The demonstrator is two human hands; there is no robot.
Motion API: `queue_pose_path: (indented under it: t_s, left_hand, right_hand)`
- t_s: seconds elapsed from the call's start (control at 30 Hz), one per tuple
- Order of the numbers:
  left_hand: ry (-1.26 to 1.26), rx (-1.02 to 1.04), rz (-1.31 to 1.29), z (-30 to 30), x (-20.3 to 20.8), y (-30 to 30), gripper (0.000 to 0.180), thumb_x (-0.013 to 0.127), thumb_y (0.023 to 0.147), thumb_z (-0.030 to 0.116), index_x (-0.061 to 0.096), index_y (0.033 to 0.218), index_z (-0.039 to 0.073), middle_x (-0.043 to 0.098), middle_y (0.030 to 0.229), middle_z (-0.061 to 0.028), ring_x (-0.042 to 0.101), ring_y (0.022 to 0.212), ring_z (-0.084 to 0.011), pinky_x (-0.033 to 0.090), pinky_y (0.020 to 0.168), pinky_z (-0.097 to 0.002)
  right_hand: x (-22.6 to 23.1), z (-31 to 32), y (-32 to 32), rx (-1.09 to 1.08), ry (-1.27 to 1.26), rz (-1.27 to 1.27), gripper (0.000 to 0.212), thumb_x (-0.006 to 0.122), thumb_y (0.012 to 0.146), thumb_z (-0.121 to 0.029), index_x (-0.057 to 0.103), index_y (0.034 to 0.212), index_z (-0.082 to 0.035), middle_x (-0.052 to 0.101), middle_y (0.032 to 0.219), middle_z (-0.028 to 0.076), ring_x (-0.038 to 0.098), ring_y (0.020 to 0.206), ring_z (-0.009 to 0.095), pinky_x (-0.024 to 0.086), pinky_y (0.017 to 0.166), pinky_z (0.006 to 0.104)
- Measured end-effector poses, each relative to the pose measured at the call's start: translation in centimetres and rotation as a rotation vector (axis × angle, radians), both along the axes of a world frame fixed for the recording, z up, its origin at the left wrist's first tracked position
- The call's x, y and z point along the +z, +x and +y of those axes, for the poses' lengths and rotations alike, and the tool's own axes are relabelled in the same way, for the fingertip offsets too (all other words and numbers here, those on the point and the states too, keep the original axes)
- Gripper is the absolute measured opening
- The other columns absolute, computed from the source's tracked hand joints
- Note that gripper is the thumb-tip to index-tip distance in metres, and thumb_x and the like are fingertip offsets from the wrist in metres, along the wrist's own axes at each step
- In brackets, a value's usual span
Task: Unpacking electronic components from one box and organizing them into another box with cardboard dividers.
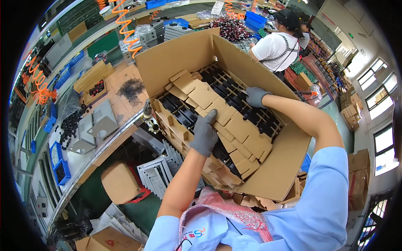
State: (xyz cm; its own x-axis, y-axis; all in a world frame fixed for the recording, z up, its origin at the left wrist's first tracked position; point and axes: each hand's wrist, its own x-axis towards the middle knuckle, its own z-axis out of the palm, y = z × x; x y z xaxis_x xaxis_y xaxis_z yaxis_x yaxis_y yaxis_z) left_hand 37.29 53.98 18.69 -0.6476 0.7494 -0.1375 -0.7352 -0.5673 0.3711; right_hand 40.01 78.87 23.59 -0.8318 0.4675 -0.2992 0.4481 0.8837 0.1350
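Note:
A large open cardboard box (274, 173) stands in front of me, tilted in view. Inside it, several black parts (226, 90) sit in rows between cardboard dividers. Overlapping flat cardboard pieces (234, 121) lie in a band across the middle. My left hand (204, 133), in a grey glove, is closed at the near edge of this band; one digit presses on top and the others are partly hidden. My right hand (256, 98), gloved too, reaches over the far rows with curled fingers among the black parts and dividers. What its fingertips pinch is too small to make out.
A workbench (127, 106) at the left carries grey metal housings (104, 119), small black parts and blue bins (60, 163). Orange coiled hoses (125, 29) hang above. Grey metal frames (157, 173) and a brown carton (120, 183) are below. A co-worker (278, 46) stands beyond the box.

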Motion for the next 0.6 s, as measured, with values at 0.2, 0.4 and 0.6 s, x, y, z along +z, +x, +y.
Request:
queue_pose_path:
  t_s: [0.2,0.4,0.6]
  left_hand:
    - [-0.035,-0.006,0.004,0.2,0.5,0.2,0.035,0.051,0.089,0.007,0.045,0.123,0.002,0.057,0.115,-0.0132,0.058,0.101,-0.0279,0.051,0.087,-0.0433]
    - [-0.054,0.002,0.018,0.2,0.4,0.2,0.036,0.052,0.089,0.008,0.044,0.124,0.003,0.056,0.115,-0.0134,0.058,0.102,-0.0278,0.051,0.087,-0.0439]
    - [-0.025,-0.016,0.038,0.4,0.2,0.4,0.038,0.053,0.089,0.010,0.043,0.124,0.002,0.055,0.117,-0.0123,0.057,0.104,-0.0274,0.051,0.088,-0.0431]
  right_hand:
    - [1.5,0.5,0.5,0.074,-0.040,0.133,0.039,0.060,0.076,-0.026,0.063,0.101,0.004,0.062,0.100,0.027,0.062,0.093,0.038,0.049,0.082,0.0430]
    - [3.2,-1.2,-1.4,0.044,-0.113,0.217,0.041,0.061,0.074,-0.028,0.062,0.102,0.002,0.061,0.101,0.027,0.061,0.096,0.037,0.048,0.084,0.0416]
    - [0.5,-0.4,-5.8,0.046,-0.001,0.162,0.032,0.058,0.077,-0.020,0.064,0.104,-0.005,0.062,0.107,0.020,0.059,0.101,0.036,0.047,0.087,0.0418]
